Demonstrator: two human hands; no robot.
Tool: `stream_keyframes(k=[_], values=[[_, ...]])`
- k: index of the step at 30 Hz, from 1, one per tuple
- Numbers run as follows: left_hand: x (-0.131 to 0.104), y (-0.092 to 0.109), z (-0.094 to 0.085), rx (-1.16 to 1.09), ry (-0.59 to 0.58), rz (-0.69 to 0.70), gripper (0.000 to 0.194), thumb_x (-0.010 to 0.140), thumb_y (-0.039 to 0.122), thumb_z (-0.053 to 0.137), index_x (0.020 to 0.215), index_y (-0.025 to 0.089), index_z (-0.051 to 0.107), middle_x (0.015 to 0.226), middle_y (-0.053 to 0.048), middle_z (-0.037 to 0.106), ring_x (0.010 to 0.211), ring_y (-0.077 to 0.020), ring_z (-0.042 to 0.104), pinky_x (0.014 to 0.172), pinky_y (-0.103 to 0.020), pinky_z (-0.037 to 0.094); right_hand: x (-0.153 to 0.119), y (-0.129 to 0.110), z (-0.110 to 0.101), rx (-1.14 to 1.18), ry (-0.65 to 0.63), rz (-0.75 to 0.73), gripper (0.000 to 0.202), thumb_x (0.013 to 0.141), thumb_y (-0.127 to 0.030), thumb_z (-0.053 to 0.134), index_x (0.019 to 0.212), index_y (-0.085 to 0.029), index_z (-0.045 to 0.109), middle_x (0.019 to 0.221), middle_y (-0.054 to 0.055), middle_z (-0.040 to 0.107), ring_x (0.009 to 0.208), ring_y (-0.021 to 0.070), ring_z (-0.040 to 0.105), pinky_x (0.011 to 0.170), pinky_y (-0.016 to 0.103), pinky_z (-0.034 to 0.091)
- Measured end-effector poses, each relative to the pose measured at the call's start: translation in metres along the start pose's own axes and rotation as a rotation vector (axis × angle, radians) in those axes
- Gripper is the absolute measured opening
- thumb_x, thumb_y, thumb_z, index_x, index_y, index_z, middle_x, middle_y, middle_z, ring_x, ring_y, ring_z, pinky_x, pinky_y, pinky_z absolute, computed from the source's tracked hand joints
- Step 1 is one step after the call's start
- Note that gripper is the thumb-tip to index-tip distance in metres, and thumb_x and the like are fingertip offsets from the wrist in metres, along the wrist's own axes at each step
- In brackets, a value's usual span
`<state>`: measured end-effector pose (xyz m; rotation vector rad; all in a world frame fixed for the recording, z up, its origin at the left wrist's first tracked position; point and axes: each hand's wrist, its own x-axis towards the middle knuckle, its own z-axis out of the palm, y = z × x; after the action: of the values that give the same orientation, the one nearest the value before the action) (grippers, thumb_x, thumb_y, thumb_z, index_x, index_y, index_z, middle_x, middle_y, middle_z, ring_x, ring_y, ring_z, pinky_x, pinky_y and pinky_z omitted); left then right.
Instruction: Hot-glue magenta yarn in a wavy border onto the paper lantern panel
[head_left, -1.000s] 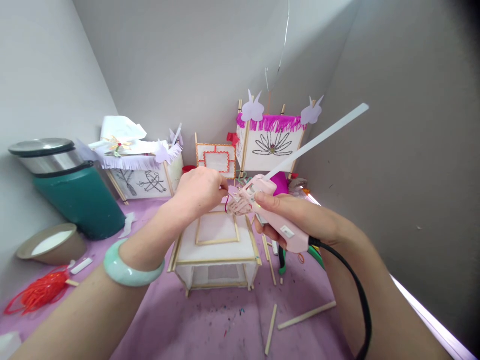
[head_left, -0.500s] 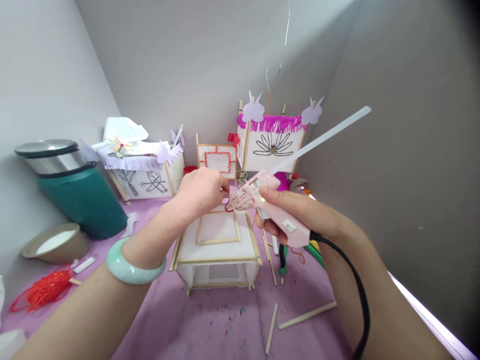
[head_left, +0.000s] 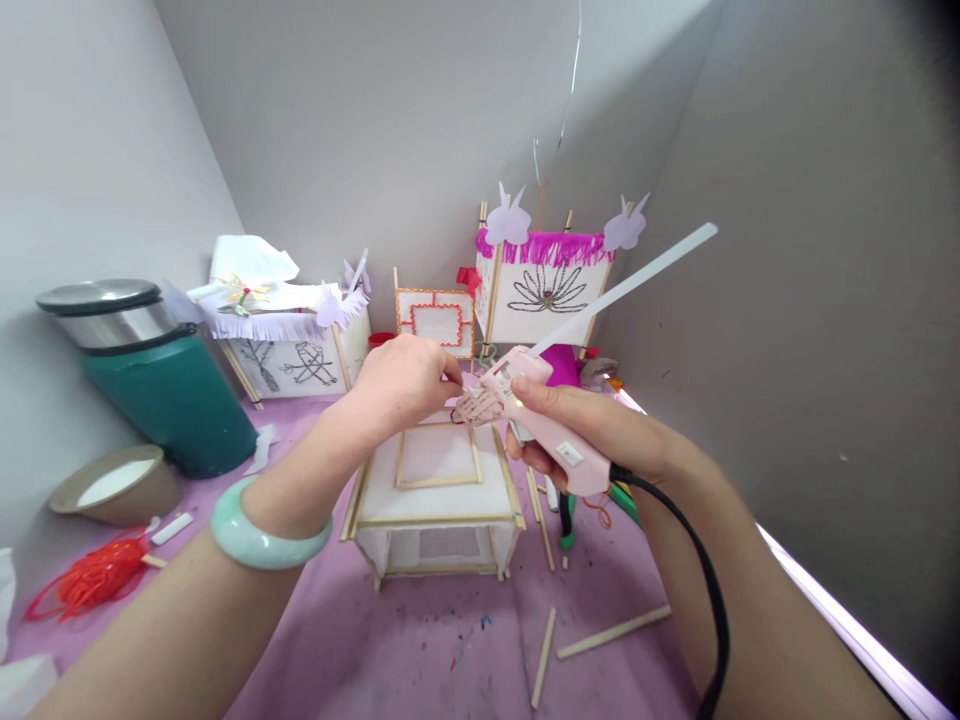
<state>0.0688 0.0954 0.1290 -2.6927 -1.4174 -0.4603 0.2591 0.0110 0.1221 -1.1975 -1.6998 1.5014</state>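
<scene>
My right hand [head_left: 577, 420] is wrapped round a pink hot glue gun [head_left: 559, 435], with a long translucent glue stick [head_left: 630, 285] jutting from its back end. The gun's nozzle end points left towards my left hand [head_left: 416, 380], whose fingers are closed in a pinch. Just under those fingertips shows a thin red cord [head_left: 454, 413]; most of it is hidden by the fingers and the gun. Below both hands stands a box-shaped frame [head_left: 435, 505] of thin wooden sticks and white sheeting, with a rectangle of sticks [head_left: 439, 484] on top.
Behind stand decorated lanterns, one with magenta fringe [head_left: 551, 247], another with lilac fringe [head_left: 270, 327]. At left are a green flask [head_left: 161, 390], a bowl [head_left: 161, 490] and red string [head_left: 97, 580]. Loose sticks [head_left: 615, 632] and green-handled pliers [head_left: 568, 525] lie at right. A black cable [head_left: 705, 570] trails from the gun.
The glue gun has shifted slightly left and tipped a little, its glue stick end moving left and down. Less of the red cord shows. My left hand stays nearly in place.
</scene>
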Motion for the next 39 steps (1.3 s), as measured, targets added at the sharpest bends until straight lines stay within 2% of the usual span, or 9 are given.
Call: stream_keyframes(k=[12,22,28,39], values=[[-0.002,-0.004,0.000,-0.010,0.024,-0.031,0.019,0.076,0.030,0.060,0.084,0.026,0.077,0.081,-0.002,0.073,0.074,-0.0188,0.062,0.066,-0.030,0.043,-0.001,0.000,-0.002,0.013,-0.022,-0.027,0.054,0.091,-0.062,0.041,0.074,-0.016,0.062,0.055,-0.003,0.054,0.042,0.0057,0.048,0.039,0.019,0.035],[-0.009,-0.011,-0.001,-0.052,-0.005,-0.017,0.020,0.077,0.029,0.058,0.082,0.025,0.077,0.082,-0.002,0.074,0.076,-0.0180,0.063,0.067,-0.028,0.043,-0.003,0.001,-0.006,-0.047,-0.010,0.022,0.057,0.089,-0.066,0.040,0.071,-0.016,0.060,0.050,-0.003,0.055,0.037,0.0061,0.042,0.038,0.022,0.034],[-0.019,-0.011,-0.007,-0.072,-0.020,0.018,0.020,0.077,0.028,0.058,0.081,0.025,0.077,0.078,-0.001,0.072,0.073,-0.0166,0.062,0.065,-0.027,0.042,-0.004,0.002,-0.005,-0.034,0.049,0.050,0.058,0.087,-0.068,0.041,0.072,-0.016,0.063,0.055,-0.001,0.057,0.040,0.0072,0.046,0.038,0.022,0.034],[-0.037,-0.011,-0.009,-0.094,-0.098,0.047,0.022,0.080,0.025,0.055,0.081,0.026,0.077,0.084,-0.001,0.073,0.078,-0.0177,0.062,0.067,-0.029,0.042,-0.004,0.003,-0.005,-0.032,0.048,0.044,0.059,0.088,-0.068,0.040,0.073,-0.015,0.063,0.055,-0.001,0.057,0.043,0.0081,0.046,0.043,0.024,0.037]])
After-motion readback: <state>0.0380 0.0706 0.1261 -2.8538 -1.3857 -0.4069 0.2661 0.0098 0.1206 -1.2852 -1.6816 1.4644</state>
